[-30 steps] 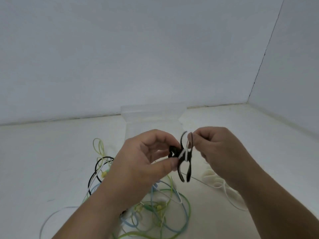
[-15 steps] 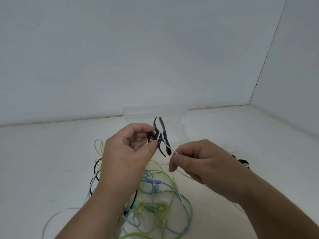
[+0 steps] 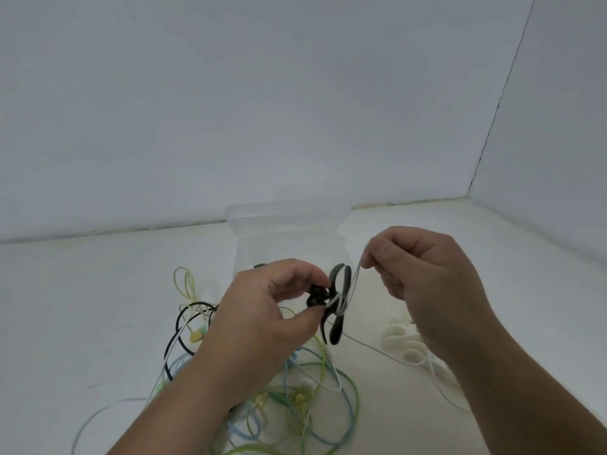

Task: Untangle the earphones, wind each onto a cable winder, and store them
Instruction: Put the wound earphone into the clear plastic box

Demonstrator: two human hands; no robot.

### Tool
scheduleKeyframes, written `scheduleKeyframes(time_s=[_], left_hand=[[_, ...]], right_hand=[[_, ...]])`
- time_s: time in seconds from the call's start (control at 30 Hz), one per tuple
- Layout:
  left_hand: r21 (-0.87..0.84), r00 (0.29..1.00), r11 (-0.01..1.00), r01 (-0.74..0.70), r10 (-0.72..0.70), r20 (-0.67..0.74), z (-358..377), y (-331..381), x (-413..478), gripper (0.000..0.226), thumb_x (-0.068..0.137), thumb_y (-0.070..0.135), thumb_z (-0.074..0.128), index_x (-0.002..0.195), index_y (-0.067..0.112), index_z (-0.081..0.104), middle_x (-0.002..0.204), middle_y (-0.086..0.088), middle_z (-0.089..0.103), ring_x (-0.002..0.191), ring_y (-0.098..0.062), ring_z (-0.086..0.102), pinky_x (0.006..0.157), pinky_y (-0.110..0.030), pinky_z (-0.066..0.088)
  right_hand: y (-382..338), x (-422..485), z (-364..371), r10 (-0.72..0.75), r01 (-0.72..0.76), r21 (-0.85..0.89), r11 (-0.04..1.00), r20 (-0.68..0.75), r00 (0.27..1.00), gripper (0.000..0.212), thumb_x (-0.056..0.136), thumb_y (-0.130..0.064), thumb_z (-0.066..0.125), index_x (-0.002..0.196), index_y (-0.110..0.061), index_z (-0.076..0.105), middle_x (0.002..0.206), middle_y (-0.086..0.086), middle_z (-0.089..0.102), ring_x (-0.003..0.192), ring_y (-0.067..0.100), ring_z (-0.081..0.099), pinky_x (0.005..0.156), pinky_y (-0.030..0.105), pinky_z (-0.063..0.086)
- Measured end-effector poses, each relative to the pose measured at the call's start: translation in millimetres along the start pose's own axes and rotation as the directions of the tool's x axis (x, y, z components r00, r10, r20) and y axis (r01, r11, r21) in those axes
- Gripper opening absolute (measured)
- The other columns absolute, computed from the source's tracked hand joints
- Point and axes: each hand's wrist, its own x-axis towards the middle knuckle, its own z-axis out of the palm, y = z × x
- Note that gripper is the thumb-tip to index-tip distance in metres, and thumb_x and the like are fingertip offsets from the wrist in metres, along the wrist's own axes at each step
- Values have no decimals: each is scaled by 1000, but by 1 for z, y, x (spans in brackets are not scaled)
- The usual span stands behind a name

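White tabletop (image 3: 82,307) meets pale walls (image 3: 230,93) at a back seam, with a wall corner at the right. One clear plastic container (image 3: 285,221) stands at the back of the surface and serves as reference for all positions.

Left hand (image 3: 262,320): raised in front of the container, level with its lower half. Thumb and forefinger pinch the dark hub end of a black cable winder (image 3: 338,326). The winder juts out to the right of that pinch, free of the palm, its curved arms standing roughly upright and overlapping the container's lower right corner.

Right hand (image 3: 427,277): raised to the right of the container, fingers curled, fingertips pinching a white earphone cable (image 3: 355,280). The cable runs down and leftward from that pinch to the winder's waist, where a few turns cross it, just right of the left thumb. The two hands are near each other but do not touch.

A loose tangle of green, blue and white cables (image 3: 315,392) lies on the surface in front of the container, partly hidden under the left forearm. A black cable (image 3: 179,323) and a yellow-green loop (image 3: 184,284) lie to the front left of the container. Cream-coloured winders (image 3: 400,339) rest to its front right, partly covered by the right wrist; their number cannot be determined.
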Motion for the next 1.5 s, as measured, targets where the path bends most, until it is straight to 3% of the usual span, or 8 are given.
scheduleKeyframes(time_s=[0.33, 0.5, 0.63, 0.73, 0.9, 1.2, 1.37, 1.5], left_hand=[[-108, 987, 994, 29, -11, 159, -2, -2, 0, 26, 77, 6, 80, 88, 29, 75, 89, 7, 76, 94, -12, 72, 94, -28, 54], [-329, 978, 942, 68, 2, 208, -3, 2, -1, 23, 69, 6, 77, 85, 22, 76, 86, -5, 75, 88, -19, 73, 83, -27, 56], [-528, 998, 848, 54, -53, 17, -2, 7, 1, 30, 62, -6, 83, 82, 16, 77, 81, -11, 75, 75, -18, 73, 68, -22, 57], [-564, 966, 826, 4, -149, -210, -4, 3, 5, 21, 70, -3, 74, 84, 12, 75, 81, -12, 76, 73, -18, 72, 66, -17, 55], [-598, 933, 801, 30, -237, -271, -2, -3, 7, 34, 61, 14, 73, 96, 10, 72, 88, -16, 76, 78, -19, 72, 71, -20, 57], [-526, 882, 850, 37, -275, -383, -1, -4, 9, 21, 81, -6, 72, 94, 10, 71, 81, -12, 75, 71, -12, 71, 66, -13, 54], [-308, 886, 951, -6, -138, -443, 0, -5, 6, 23, 81, -1, 75, 94, 18, 73, 85, -4, 75, 81, -12, 71, 74, -15, 54], [-130, 896, 990, -60, -4, -443, -1, -2, 4, 28, 82, 1, 75, 92, 27, 71, 86, 12, 74, 87, -7, 69, 79, -14, 52]], right_hand=[[6, 4, 2, 10, -30, -168, 985, -119, 993, 35, 95, -31, 60, 65, -15, 64, 49, 3, 33, 41, 8, 25, 41, 16, 25], [15, 5, 4, 162, -157, -218, 963, 4, 987, 43, 97, -36, 57, 56, -24, 62, 53, 7, 33, 43, 13, 26, 42, 19, 26], [17, 1, 11, 319, -236, -347, 908, 205, 925, 46, 98, -41, 55, 55, -24, 64, 48, -9, 43, 41, 4, 35, 45, 17, 28], [11, -4, 17, 379, -309, -230, 923, 393, 838, 46, 103, -35, 47, 63, -19, 65, 47, -12, 42, 43, 7, 32, 45, 19, 28], [5, -10, 24, 332, -307, -138, 942, 521, 786, 41, 105, -27, 42, 72, -14, 63, 50, -10, 41, 46, 8, 31, 46, 17, 27], [1, -10, 20, 237, -245, -77, 966, 635, 735, 29, 94, -26, 52, 84, -7, 72, 55, 2, 35, 48, 14, 25, 45, 22, 22], [2, -11, 16, 258, -232, -129, 964, 666, 700, 24, 100, -18, 55, 93, -13, 77, 52, -2, 40, 47, 12, 30, 47, 23, 26], [2, -10, 13, 201, -260, -20, 965, 692, 694, 25, 100, -21, 52, 97, -11, 76, 49, 5, 41, 45, 17, 28, 47, 27, 25]])
